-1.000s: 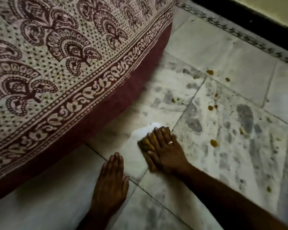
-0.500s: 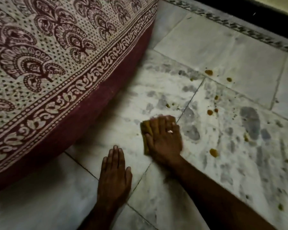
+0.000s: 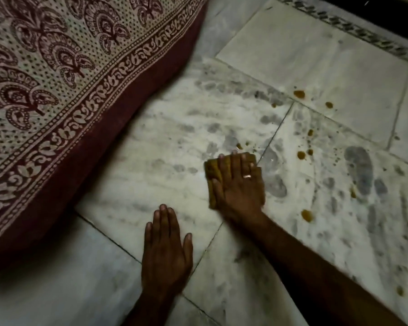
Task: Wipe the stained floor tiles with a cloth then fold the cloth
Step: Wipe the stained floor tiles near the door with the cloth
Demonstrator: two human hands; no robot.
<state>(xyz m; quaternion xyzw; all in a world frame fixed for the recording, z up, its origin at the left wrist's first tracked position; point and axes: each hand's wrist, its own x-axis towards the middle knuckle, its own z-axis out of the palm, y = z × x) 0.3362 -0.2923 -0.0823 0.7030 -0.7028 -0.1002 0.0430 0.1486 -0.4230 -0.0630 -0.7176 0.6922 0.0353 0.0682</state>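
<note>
A folded yellow cloth (image 3: 213,172) lies flat on the pale marble floor tiles (image 3: 156,161), mostly hidden under my right hand (image 3: 239,183). That hand, with a ring on one finger, presses palm-down on the cloth with fingers straight. Just beyond its fingertips sits a small orange-brown stain (image 3: 239,146). More orange-brown spots (image 3: 300,155) dot the tiles to the right, along with a larger one (image 3: 307,215) near my right wrist. My left hand (image 3: 166,249) rests flat on the tile, fingers together, nearer to me and left of the cloth.
A bed or mattress with a maroon-and-cream printed cover (image 3: 57,85) hangs down at the left, close to the wiped tile. Grey smudges (image 3: 359,168) mark the tiles. A patterned floor border (image 3: 353,31) and a dark wall base run along the top right.
My right hand has slid the cloth forward over the tile toward the small stain. My left hand stays planted flat on the floor.
</note>
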